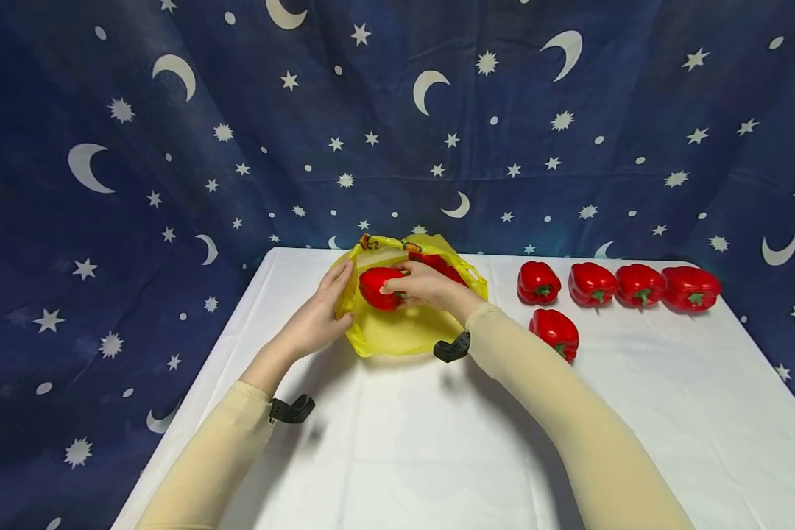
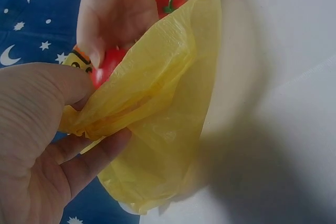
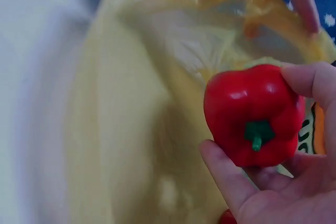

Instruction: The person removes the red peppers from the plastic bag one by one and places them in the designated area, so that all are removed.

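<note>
A yellow plastic bag [image 1: 397,335] lies on the white table with its mouth held wide. My left hand [image 1: 313,318] grips the left edge of the bag, thumb on one side of the film and fingers on the other in the left wrist view. Inside the bag mouth, my right hand [image 1: 429,285] holds a red bell pepper [image 3: 254,114] between thumb and fingers, its green stem facing the right wrist camera. Another red pepper [image 1: 436,262] shows inside the bag, behind the right hand and partly covered by it.
Right of the bag stands a back row of several red peppers [image 1: 592,284]. One more pepper [image 1: 554,333] sits in front of that row, partly hidden by the right sleeve [image 1: 536,383]. A dark blue curtain [image 1: 397,110] with moons and stars hangs behind the white table [image 1: 424,442].
</note>
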A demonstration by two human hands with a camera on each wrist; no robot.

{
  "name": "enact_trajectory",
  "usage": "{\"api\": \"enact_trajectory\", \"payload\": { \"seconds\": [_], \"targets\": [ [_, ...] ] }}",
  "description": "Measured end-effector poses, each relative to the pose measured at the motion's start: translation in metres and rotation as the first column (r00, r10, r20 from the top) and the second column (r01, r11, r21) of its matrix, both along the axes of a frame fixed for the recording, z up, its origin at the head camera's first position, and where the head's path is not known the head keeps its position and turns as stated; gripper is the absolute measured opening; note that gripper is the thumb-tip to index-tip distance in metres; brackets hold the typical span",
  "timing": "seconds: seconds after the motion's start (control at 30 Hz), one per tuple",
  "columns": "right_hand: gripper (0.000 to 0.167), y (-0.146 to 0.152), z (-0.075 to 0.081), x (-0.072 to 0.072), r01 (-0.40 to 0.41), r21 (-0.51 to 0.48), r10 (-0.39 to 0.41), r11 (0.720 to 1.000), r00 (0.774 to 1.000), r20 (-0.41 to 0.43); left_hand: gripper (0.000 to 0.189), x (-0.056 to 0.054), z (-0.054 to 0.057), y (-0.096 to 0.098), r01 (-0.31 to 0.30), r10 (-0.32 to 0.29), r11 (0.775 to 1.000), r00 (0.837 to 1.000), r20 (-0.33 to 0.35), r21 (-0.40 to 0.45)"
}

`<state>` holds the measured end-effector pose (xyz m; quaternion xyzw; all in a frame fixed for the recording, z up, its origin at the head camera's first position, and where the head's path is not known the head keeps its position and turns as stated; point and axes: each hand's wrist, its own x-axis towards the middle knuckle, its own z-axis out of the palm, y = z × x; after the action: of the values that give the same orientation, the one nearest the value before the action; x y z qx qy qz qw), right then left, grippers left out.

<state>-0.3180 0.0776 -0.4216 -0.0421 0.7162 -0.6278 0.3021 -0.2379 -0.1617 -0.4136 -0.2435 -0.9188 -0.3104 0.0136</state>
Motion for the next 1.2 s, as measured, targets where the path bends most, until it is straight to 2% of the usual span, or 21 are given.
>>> {"api": "enact_trajectory", "payload": {
  "seconds": [0.2, 0.33, 0.53, 0.73, 0.93, 1.2],
  "targets": [
    [0.083, 0.018, 0.016, 0.021, 0.056, -0.002, -0.056, 0.998, 0.998, 0.003, 0.089, 0.001, -0.001, -0.001, 0.006, -0.006, 1.000, 1.000, 0.006, 0.006],
    [0.082, 0.037, 0.027, 0.038, 0.063, -0.040, -0.063, 0.997, 0.998, -0.002, 0.090, 0.003, -0.002, 0.000, 0.008, -0.008, 1.000, 1.000, 0.022, 0.005],
    [0.080, 0.078, 0.042, 0.065, 0.045, -0.065, -0.048, 0.997, 0.997, -0.052, 0.090, 0.003, -0.002, 0.001, 0.014, -0.015, 1.000, 1.000, 0.022, 0.006],
    [0.081, 0.125, 0.053, 0.083, 0.111, -0.048, -0.114, 0.993, 0.991, -0.068, 0.090, 0.002, -0.001, 0.001, 0.019, -0.019, 1.000, 1.000, 0.017, 0.006],
    [0.081, 0.171, 0.058, 0.093, 0.180, -0.076, -0.185, 0.981, 0.981, -0.056, 0.091, 0.001, -0.001, 0.001, 0.026, -0.026, 1.000, 1.000, 0.006, 0.014],
    [0.085, 0.226, 0.054, 0.108, 0.261, -0.052, -0.263, 0.964, 0.964, -0.035, 0.090, 0.000, -0.002, 0.002, 0.025, -0.025, 1.000, 1.000, 0.007, 0.003]
  ]
}}
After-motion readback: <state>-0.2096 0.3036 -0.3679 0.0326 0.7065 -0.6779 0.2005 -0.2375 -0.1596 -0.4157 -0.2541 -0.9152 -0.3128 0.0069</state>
